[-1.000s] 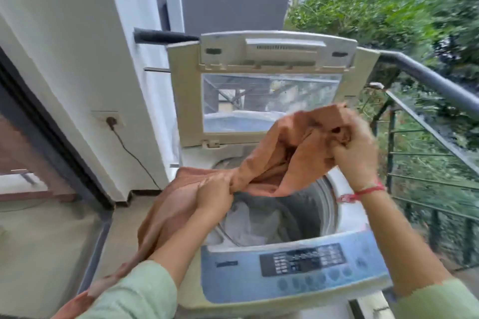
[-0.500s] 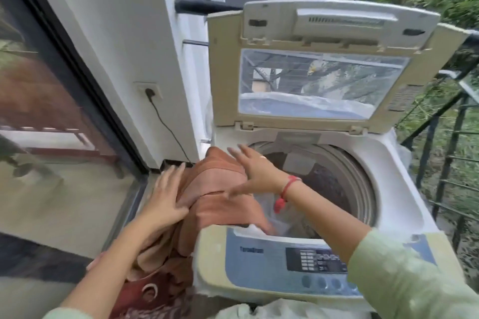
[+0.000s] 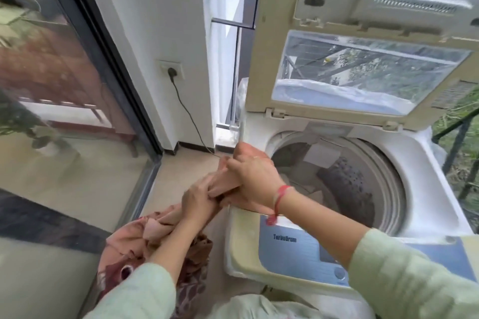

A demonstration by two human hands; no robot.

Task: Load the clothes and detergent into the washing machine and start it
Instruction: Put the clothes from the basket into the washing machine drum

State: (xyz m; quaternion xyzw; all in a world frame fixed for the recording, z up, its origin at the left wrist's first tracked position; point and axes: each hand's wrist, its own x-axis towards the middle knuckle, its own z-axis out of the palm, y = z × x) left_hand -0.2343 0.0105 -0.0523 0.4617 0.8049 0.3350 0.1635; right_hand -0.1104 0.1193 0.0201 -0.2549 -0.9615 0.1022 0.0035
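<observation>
Orange cloth (image 3: pixel 223 185) tight in fingers of left hand (image 3: pixel 199 199) and right hand (image 3: pixel 255 176), beside open drum (image 3: pixel 363 189)

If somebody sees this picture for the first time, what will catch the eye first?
The left hand and right hand grip an orange cloth at the left rim of the washer. Behind them the lid stands open above the drum. A pile of clothes lies low at the left.
</observation>
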